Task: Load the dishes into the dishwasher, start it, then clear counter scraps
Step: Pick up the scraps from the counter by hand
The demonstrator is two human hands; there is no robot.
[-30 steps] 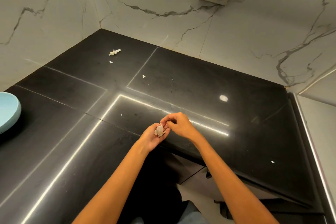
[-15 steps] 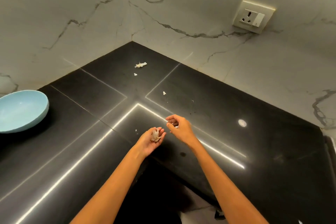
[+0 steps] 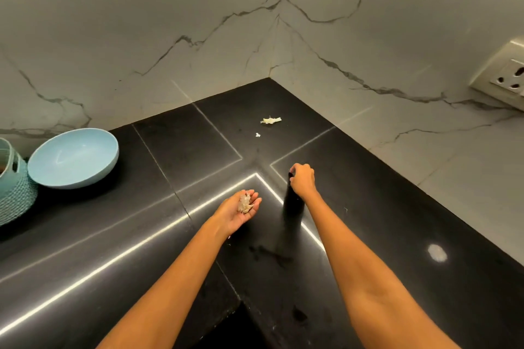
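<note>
My left hand [image 3: 241,208] is turned palm up and cupped over the black counter [image 3: 382,207], holding a small pile of pale scraps [image 3: 245,205]. My right hand [image 3: 302,181] reaches further in, fingertips pinched down on the counter surface; whatever is under them is hidden. A larger pale scrap [image 3: 270,120] lies near the back corner. A tiny white crumb [image 3: 257,134] sits just in front of that scrap. Both are well beyond my hands.
A light blue bowl [image 3: 73,157] stands on the counter at the left, beside a teal woven basket [image 3: 14,187] at the frame edge. Marble walls close the corner behind. A wall socket [image 3: 507,76] is at the right. The counter's inner edge drops off near my elbows.
My view swung left, bringing the bowl and basket into sight. My right hand left my left palm and moved forward down to the counter where a small white scrap lay.
</note>
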